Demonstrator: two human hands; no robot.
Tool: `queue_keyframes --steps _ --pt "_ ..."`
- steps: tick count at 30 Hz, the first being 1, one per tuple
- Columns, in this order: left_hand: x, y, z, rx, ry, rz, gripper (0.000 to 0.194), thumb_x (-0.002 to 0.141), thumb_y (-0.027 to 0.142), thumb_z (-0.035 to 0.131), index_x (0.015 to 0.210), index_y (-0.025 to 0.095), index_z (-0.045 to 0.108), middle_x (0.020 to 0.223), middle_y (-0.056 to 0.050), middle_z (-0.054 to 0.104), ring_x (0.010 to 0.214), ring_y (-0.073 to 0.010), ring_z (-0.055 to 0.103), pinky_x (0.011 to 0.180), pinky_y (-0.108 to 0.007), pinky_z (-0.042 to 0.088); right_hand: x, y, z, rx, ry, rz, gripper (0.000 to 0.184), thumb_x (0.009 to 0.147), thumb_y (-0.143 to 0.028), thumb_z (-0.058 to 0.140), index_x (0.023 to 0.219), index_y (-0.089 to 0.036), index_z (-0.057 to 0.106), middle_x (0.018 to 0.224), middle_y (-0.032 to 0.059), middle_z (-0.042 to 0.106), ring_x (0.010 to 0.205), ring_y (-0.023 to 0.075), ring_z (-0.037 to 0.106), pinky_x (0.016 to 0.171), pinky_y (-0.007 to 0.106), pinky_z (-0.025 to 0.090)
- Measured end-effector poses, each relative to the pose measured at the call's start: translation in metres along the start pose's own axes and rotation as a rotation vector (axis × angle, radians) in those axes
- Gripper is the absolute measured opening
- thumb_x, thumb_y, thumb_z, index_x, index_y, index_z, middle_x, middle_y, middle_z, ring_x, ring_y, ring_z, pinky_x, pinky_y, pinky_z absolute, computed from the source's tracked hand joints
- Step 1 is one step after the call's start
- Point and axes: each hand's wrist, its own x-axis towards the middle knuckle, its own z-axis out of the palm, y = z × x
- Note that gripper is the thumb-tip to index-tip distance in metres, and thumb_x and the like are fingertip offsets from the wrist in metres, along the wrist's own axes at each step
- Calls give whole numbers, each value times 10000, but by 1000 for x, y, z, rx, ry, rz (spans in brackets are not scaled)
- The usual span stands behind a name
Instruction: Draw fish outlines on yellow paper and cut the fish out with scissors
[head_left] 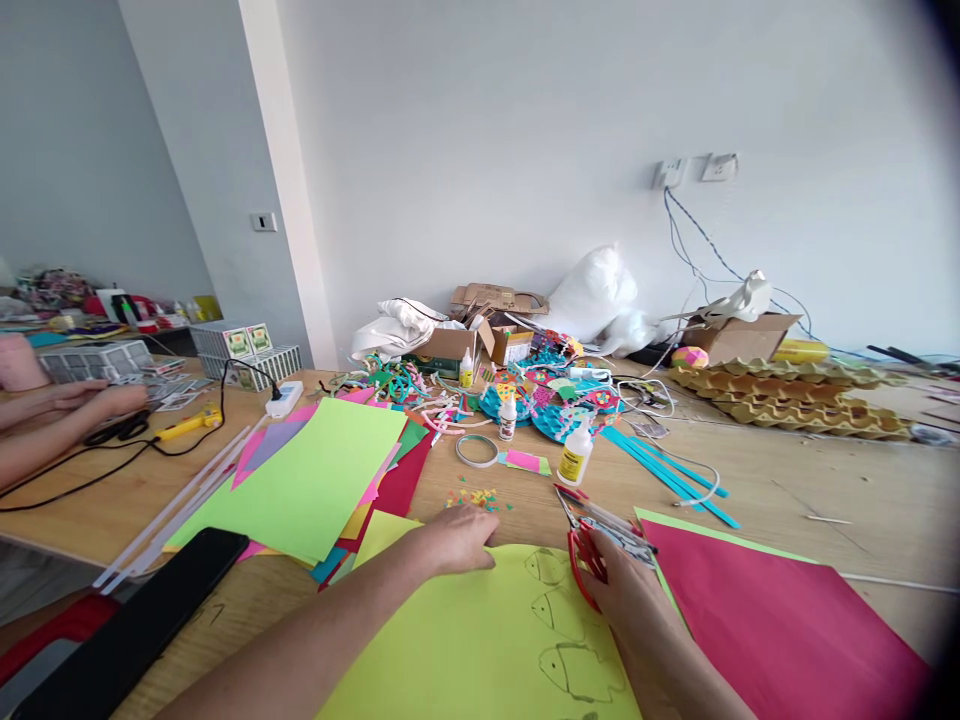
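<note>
A yellow-green paper sheet (pixel 480 640) with several pencil-drawn fish lies on the wooden table in front of me. My left hand (pixel 456 538) rests palm-down on the sheet's far edge, fingers stretched out. My right hand (pixel 626 590) is closed around red-handled scissors (pixel 583 545), whose blades point away toward the table's middle. A magenta paper sheet (pixel 780 625) lies just right of my right hand, over a light green sheet.
A stack of coloured paper (pixel 315 480) lies at left, a black phone (pixel 142 620) near the front edge. Glue bottles (pixel 576 452), a tape ring (pixel 477 450), paper scraps, boxes and egg trays (pixel 787 395) fill the far side. Another person's hands (pixel 67 405) rest at far left.
</note>
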Motion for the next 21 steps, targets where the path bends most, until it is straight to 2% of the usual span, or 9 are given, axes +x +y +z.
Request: queue_keyframes --steps 6,10,13,16,20,21 --pt "4 -4 -11 -126 -25 18 279 664 226 647 943 228 633 911 -26 669 839 -213 612 636 -251 418 3 4 -6 197 -13 52 252 614 -320 547 830 -221 630 797 74 700 829 315 619 694 367 449" --pt "1 -7 -25 -203 -18 42 280 663 214 634 941 224 658 904 1 663 813 -179 590 660 -232 404 9 5 -8 445 -109 116 314 579 -427 609 820 -227 624 616 17 634 601 240 607 515 313 448" --pt "-1 -11 -35 -262 -6 48 313 660 207 611 970 216 659 888 9 659 778 -167 576 637 -225 394 8 2 -11 628 -197 161 399 561 -494 648 844 -214 630 585 0 606 479 185 569 389 251 370" --pt "-3 -16 -43 -322 17 53 325 666 198 581 984 197 650 888 4 653 769 -160 567 619 -222 386 -1 -7 -19 761 -260 173 424 606 -490 686 923 -212 648 697 16 653 543 174 609 395 222 364" --pt "-4 -25 -49 -408 49 56 325 675 212 565 992 175 630 916 -9 637 799 -162 560 641 -227 392 -11 -22 -32 919 -355 152 406 677 -419 700 1019 -206 652 791 31 696 711 207 658 551 259 465" --pt "-4 -27 -50 -429 53 54 324 678 219 560 992 171 626 903 -11 632 792 -163 558 638 -230 394 -12 -24 -34 935 -372 154 418 669 -409 712 1031 -210 651 770 27 699 702 211 658 543 260 461"
